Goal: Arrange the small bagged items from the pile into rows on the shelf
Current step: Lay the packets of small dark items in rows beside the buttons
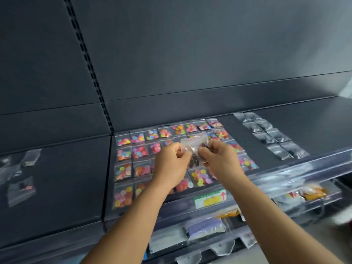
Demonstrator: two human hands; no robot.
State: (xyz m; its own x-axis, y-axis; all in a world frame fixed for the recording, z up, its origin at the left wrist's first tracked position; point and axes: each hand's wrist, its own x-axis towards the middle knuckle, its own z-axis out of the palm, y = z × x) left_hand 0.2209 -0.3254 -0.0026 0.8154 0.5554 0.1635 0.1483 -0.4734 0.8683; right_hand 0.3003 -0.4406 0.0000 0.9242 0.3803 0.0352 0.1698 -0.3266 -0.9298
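We are looking at a dark shelf (219, 119) carrying a grid of colourful bags (133, 159). Right of that grid, clear bags (272, 136) are lying in two rows; left of it, a few loose bags (21, 189) are resting.

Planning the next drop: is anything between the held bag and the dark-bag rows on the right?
Nothing visible. Both hands, left and right, hold the bag above the colourful rows; bare shelf lies between it and the dark rows.
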